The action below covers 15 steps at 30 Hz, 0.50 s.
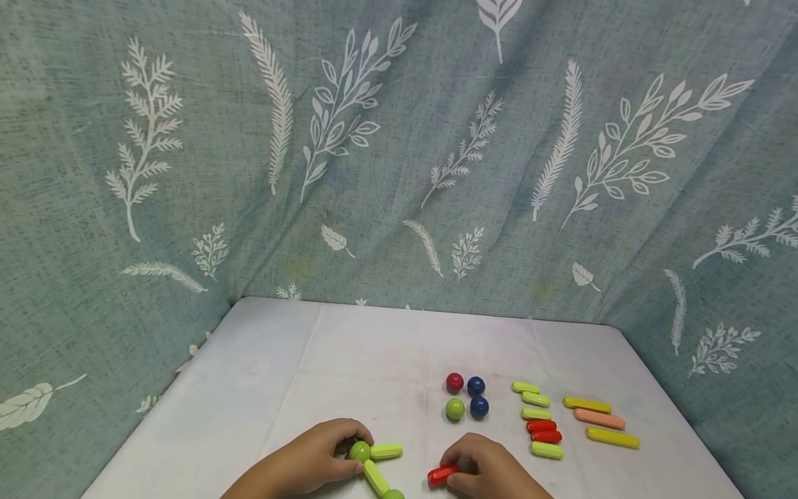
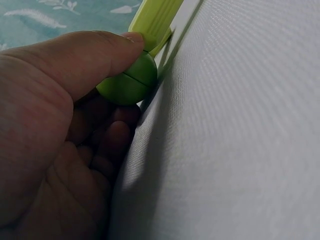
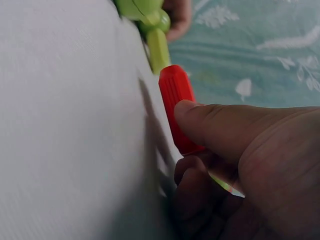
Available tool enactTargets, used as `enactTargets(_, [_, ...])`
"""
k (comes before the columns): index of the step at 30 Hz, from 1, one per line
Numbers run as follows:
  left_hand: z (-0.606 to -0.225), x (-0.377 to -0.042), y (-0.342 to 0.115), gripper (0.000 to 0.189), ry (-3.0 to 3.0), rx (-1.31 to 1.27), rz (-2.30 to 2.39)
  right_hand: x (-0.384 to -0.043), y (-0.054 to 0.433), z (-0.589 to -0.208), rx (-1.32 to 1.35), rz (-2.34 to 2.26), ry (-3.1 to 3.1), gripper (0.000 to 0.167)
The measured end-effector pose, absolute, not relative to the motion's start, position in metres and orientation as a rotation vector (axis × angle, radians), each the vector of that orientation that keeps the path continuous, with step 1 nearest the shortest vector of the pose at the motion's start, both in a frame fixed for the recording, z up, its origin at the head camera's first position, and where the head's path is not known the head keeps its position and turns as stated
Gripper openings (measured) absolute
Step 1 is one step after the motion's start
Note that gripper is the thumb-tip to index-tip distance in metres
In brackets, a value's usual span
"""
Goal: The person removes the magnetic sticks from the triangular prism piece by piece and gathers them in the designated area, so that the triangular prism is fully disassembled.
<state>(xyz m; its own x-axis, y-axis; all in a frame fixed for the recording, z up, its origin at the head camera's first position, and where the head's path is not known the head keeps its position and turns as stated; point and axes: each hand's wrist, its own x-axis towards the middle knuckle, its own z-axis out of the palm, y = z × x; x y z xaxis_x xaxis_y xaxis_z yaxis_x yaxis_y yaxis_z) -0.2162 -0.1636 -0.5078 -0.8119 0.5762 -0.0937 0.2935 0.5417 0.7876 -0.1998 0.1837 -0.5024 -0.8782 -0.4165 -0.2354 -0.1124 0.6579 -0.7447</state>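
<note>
My left hand (image 1: 318, 454) pinches a green ball (image 1: 359, 451) at the front of the table, thumb on one side and fingers on the other. A short yellow-green stick (image 1: 386, 451) points right from that ball, and another yellow-green stick (image 1: 375, 478) runs from it toward a second green ball (image 1: 393, 495) at the bottom edge. To the right, my right hand (image 1: 483, 468) grips a short red stick (image 1: 442, 476) between thumb and fingers. In the right wrist view the red stick (image 3: 176, 107) has lengthwise grooves, its free end pointing toward the joined green pieces.
Beyond my hands sit a red ball (image 1: 454, 382), a loose green ball (image 1: 455, 409) and two blue balls (image 1: 479, 407). Farther right lie several short yellow-green and red sticks (image 1: 546, 437), then longer yellow and orange sticks (image 1: 599, 418). Patterned cloth (image 1: 399, 173) hangs around the white table (image 1: 349, 374).
</note>
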Motion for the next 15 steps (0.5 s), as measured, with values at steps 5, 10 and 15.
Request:
enactTargets(5, [-0.507, -0.216, -0.164, 0.026, 2.434, 0.728, 1.16, -0.201, 0.202, -0.502, -0.386, -1.06, 2.556, 0.019])
enactTargets(10, [-0.509, -0.217, -0.164, 0.026, 2.442, 0.734, 1.151, -0.199, 0.22, -0.501, -0.352, -1.052, 2.593, 0.019])
enactTargets(15, [-0.509, -0.218, -0.164, 0.026, 2.446, 0.736, 1.146, -0.197, 0.233, -0.498, -0.261, -1.025, 2.639, 0.02])
